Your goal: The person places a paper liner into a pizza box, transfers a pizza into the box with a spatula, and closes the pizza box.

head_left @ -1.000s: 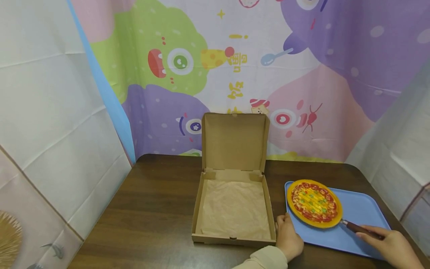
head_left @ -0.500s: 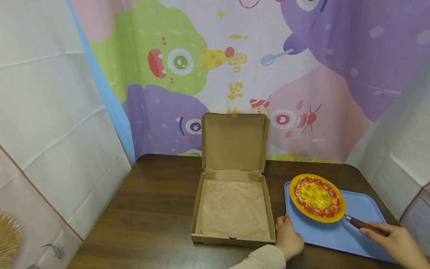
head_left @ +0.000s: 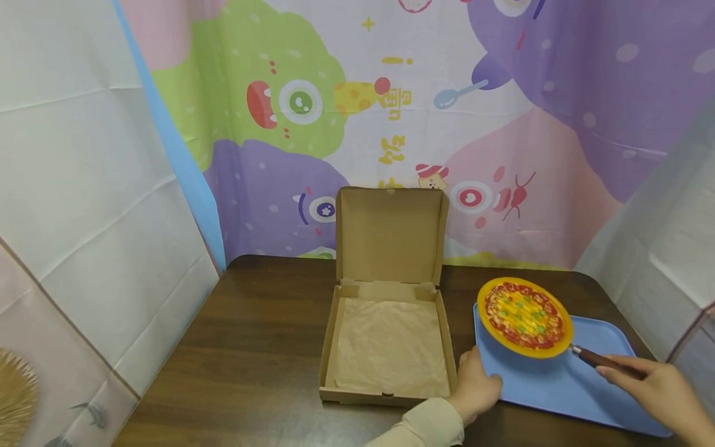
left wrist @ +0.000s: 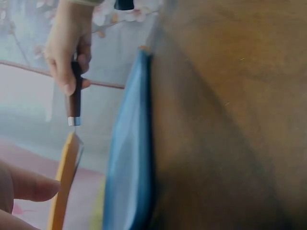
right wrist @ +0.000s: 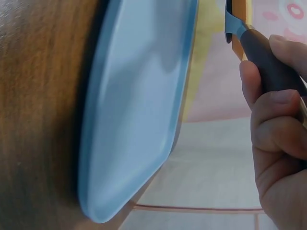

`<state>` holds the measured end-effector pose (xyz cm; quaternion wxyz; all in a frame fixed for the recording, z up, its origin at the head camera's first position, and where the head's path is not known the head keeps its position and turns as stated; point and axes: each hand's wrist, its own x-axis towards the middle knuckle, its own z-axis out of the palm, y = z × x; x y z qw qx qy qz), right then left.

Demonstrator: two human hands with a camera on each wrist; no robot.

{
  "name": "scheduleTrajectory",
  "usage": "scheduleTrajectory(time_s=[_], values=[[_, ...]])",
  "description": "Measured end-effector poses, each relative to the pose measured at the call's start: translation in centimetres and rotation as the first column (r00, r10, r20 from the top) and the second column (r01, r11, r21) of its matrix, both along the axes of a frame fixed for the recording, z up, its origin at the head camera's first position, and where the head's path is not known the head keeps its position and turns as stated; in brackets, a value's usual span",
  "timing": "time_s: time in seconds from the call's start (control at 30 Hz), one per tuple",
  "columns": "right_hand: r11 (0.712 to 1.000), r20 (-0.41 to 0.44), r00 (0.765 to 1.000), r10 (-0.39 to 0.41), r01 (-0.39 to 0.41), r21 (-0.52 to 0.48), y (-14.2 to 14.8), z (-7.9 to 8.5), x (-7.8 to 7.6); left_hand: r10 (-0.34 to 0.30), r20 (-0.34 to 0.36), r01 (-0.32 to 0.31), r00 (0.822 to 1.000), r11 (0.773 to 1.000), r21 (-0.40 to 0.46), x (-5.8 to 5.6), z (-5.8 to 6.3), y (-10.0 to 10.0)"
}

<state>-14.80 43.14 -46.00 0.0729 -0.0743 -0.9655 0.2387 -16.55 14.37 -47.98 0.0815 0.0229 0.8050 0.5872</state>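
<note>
A round toy-like pizza (head_left: 525, 316) with a yellow-orange rim is held up over the blue tray (head_left: 592, 397), riding on a server with a dark brown handle (head_left: 609, 362). My right hand (head_left: 661, 394) grips that handle. From the right wrist, the metal blade (right wrist: 233, 24) shows under the pizza's orange edge. My left hand (head_left: 475, 388) is by the tray's near left corner, beside the cardboard box, with its thumb (left wrist: 36, 186) standing out. Nothing shows in its grasp; its other fingers are partly hidden.
An open cardboard pizza box (head_left: 326, 372), lined with brown paper (head_left: 391, 347), stands left of the tray with its lid (head_left: 391, 236) upright. All of it is on a dark wooden table (head_left: 251, 347). A cartoon-printed curtain (head_left: 391, 124) hangs behind.
My right hand has raised the server, lifting the pizza off the tray and further back, then slightly left. My left hand has shifted a little left from the tray's corner, thumb now out.
</note>
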Motion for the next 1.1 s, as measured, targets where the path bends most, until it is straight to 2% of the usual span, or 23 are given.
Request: scheduleTrajectory(time_s=[0.1,0.2,0.3,0.37,0.53,0.67,0.73,0.87,0.97,1.1], values=[[1.0,0.021,1.0,0.018,-0.018,-0.009,-0.3,0.5,-0.1,-0.003,-0.027,0.003,1.0,1.0,0.013,-0.3,0.6,-0.6],[0.999,0.031,0.998,0.046,-0.046,-0.009,-0.7,1.0,-0.2,-0.019,-0.022,0.02,1.0,0.999,0.034,-0.6,1.2,-1.5],[0.998,0.052,0.997,0.055,-0.054,-0.012,-1.1,1.5,-0.5,-0.062,-0.009,0.063,0.998,0.996,0.058,-0.9,1.6,-2.6],[0.998,0.066,0.996,0.06,-0.06,-0.011,-1.3,1.8,-0.6,-0.105,-0.034,0.107,0.994,0.993,0.049,-1.1,1.9,-3.7],[0.996,0.055,0.995,0.088,-0.089,0.0,-1.9,2.4,-0.9,-0.224,-0.13,0.231,0.966,0.972,0.036,-1.7,2.4,-6.9],[0.995,-0.004,0.995,0.101,-0.101,0.004,-2.6,2.6,-1.1,-0.261,-0.193,0.269,0.946,0.963,0.015,-2.0,2.8,-9.5],[0.994,-0.029,0.993,0.111,-0.111,-0.002,-2.9,2.6,-1.2,-0.261,-0.215,0.267,0.941,0.964,0.003,-2.1,3.0,-10.8],[0.991,-0.01,0.991,0.136,-0.136,-0.004,-3.5,2.9,-1.6,-0.237,-0.261,0.238,0.936,0.971,-0.026,-2.3,3.4,-13.6],[0.986,-0.003,0.986,0.165,-0.165,-0.004,-3.9,3.2,-2.0,-0.199,-0.3,0.194,0.933,0.98,-0.049,-2.5,3.7,-15.9],[0.977,-0.053,0.976,0.211,-0.212,-0.023,-4.6,3.3,-2.5,-0.144,-0.368,0.119,0.919,0.989,-0.09,-2.6,3.7,-19.0]])
